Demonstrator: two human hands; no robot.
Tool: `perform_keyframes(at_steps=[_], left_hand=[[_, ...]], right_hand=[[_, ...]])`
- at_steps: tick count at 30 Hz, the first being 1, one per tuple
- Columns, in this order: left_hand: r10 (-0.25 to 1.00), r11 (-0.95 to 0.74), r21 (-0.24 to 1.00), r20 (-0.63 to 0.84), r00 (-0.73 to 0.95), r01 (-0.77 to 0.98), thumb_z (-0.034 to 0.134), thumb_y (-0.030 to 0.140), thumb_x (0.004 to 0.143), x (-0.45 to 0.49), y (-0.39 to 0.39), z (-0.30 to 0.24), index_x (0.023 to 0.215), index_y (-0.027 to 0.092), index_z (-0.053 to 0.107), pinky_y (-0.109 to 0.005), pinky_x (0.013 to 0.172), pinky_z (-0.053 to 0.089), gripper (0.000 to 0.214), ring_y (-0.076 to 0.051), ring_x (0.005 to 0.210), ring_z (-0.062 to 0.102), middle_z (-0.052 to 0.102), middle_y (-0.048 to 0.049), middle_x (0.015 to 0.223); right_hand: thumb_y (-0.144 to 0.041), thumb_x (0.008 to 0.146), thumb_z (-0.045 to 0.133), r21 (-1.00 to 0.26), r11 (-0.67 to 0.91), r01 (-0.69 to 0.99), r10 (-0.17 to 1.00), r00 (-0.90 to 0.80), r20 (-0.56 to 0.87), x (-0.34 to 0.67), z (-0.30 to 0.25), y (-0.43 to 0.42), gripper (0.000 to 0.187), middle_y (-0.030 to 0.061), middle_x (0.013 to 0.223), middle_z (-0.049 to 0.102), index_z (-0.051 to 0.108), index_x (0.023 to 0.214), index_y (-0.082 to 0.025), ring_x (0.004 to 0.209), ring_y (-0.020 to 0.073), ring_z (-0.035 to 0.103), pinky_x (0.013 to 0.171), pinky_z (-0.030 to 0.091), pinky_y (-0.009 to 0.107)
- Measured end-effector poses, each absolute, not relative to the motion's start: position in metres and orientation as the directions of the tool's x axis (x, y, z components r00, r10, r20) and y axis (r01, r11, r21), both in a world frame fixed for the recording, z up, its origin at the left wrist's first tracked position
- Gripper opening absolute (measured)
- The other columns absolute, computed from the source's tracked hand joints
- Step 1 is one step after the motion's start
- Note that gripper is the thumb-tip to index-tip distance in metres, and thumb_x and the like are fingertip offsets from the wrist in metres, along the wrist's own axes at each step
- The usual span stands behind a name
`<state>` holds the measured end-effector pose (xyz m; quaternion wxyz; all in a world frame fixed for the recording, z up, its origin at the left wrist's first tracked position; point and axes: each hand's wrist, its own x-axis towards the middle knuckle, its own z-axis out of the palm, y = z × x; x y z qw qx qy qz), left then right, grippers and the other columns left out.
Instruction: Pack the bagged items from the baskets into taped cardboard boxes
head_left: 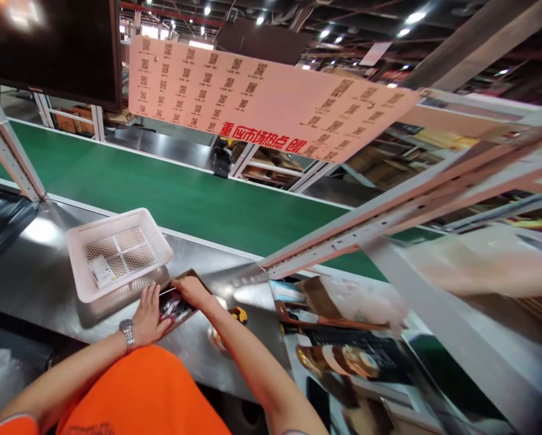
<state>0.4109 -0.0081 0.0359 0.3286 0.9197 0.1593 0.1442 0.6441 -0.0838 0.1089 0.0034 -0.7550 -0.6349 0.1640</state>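
A small open cardboard box lies on the metal worktop, with dark, glossy items inside. Along the box's left side rests my left hand, wearing a metal watch; its fingers are stretched out and the thumb reaches over the near end. My right hand is closed at the box's far part, knuckles up. A thin pale edge shows beside its fingertips, but what they grip is hidden. Just right of the box, a tape roll with a yellow and black part sits partly behind my right forearm.
A white plastic basket holding a labelled packet stands left of the box. Beyond the worktop runs a green conveyor belt. A sign with printed codes hangs above. At right are a slanted metal frame and a keyboard.
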Motion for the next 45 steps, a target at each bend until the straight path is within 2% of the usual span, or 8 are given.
perform_keyframes(at_steps=[4, 8, 15, 20, 27, 35, 40, 45], left_hand=[[0.289, -0.737, 0.668, 0.172, 0.942, 0.104, 0.061, 0.015, 0.077, 0.434, 0.012, 0.018, 0.17, 0.013, 0.015, -0.078, 0.132, 0.02, 0.104, -0.049, 0.169, 0.006, 0.017, -0.0284, 0.179], [0.038, -0.75, 0.659, 0.123, 0.992, -0.052, 0.062, 0.014, 0.068, 0.447, 0.056, 0.027, 0.165, 0.021, 0.031, -0.079, 0.132, 0.018, 0.102, -0.046, 0.169, 0.006, 0.025, -0.0203, 0.177], [-0.101, -0.765, 0.626, 0.116, 0.988, -0.152, 0.064, 0.011, 0.064, 0.463, 0.088, 0.04, 0.162, 0.015, 0.036, -0.074, 0.135, 0.02, 0.101, -0.046, 0.167, 0.017, 0.035, -0.0233, 0.172], [-0.131, -0.754, 0.625, 0.158, 0.979, -0.202, 0.063, 0.006, 0.062, 0.46, 0.088, 0.028, 0.162, 0.009, 0.028, -0.074, 0.135, 0.02, 0.106, -0.049, 0.168, 0.008, 0.031, -0.0277, 0.172], [-0.167, -0.783, 0.594, 0.083, 0.982, -0.183, 0.063, 0.005, 0.063, 0.467, 0.086, 0.043, 0.162, 0.008, 0.03, -0.071, 0.137, 0.015, 0.104, -0.045, 0.169, 0.006, 0.031, -0.0268, 0.173], [-0.114, -0.912, 0.399, -0.014, 0.993, -0.099, 0.074, 0.015, 0.077, 0.464, 0.077, 0.079, 0.148, 0.021, 0.066, -0.075, 0.133, 0.019, 0.072, -0.049, 0.169, 0.011, 0.025, -0.0157, 0.183], [-0.136, -0.893, 0.427, 0.047, 0.99, -0.143, 0.072, 0.018, 0.084, 0.456, 0.057, 0.091, 0.133, 0.019, 0.076, -0.067, 0.137, 0.019, 0.049, -0.045, 0.169, 0.02, 0.036, -0.0144, 0.179], [-0.224, -0.914, 0.37, -0.125, 0.966, -0.164, 0.063, 0.018, 0.086, 0.473, 0.022, 0.082, 0.148, 0.017, 0.062, -0.06, 0.128, 0.039, 0.062, -0.041, 0.151, 0.052, 0.059, -0.0211, 0.16]], right_hand=[[-0.016, 0.099, 0.057, -0.181, -0.244, 0.953, 0.941, 0.187, -0.282, 0.644, 0.11, -0.099, 0.025, 0.0108, 0.098, 0.085, 0.082, 0.103, -0.021, 0.089, 0.025, 0.077, 0.078, 0.047, 0.028], [-0.012, 0.1, 0.051, -0.148, -0.346, 0.927, 0.903, 0.285, -0.321, 0.644, 0.103, -0.102, 0.033, 0.0151, 0.104, 0.085, 0.08, 0.113, -0.019, 0.096, 0.0273, 0.079, 0.084, 0.05, 0.03], [-0.015, 0.1, 0.054, -0.136, -0.413, 0.9, 0.877, 0.353, -0.326, 0.639, 0.118, -0.103, 0.031, 0.0136, 0.109, 0.086, 0.08, 0.115, -0.021, 0.103, 0.0281, 0.08, 0.089, 0.053, 0.03], [-0.014, 0.106, 0.042, -0.124, -0.453, 0.883, 0.864, 0.4, -0.306, 0.625, 0.113, -0.128, 0.042, 0.0159, 0.125, 0.082, 0.072, 0.135, -0.022, 0.113, 0.0276, 0.079, 0.094, 0.054, 0.031], [-0.008, 0.101, 0.046, -0.165, -0.474, 0.865, 0.838, 0.386, -0.385, 0.63, 0.09, -0.103, 0.042, 0.0207, 0.119, 0.084, 0.083, 0.12, -0.016, 0.112, 0.0326, 0.08, 0.1, 0.055, 0.035], [-0.001, 0.092, 0.053, -0.217, -0.404, 0.889, 0.868, 0.298, -0.398, 0.631, 0.103, -0.114, 0.054, 0.0184, 0.119, 0.084, 0.072, 0.14, -0.014, 0.107, 0.0284, 0.08, 0.091, 0.055, 0.031], [-0.007, 0.092, 0.051, -0.37, -0.347, 0.862, 0.923, 0.244, -0.297, 0.628, 0.104, -0.136, 0.048, 0.0161, 0.132, 0.079, 0.079, 0.129, -0.018, 0.122, 0.0277, 0.073, 0.106, 0.052, 0.035], [-0.002, 0.081, 0.058, -0.499, -0.337, 0.798, 0.938, 0.24, -0.249, 0.627, 0.1, -0.151, 0.049, 0.01, 0.137, 0.079, 0.086, 0.116, -0.024, 0.123, 0.0248, 0.074, 0.108, 0.054, 0.031]])
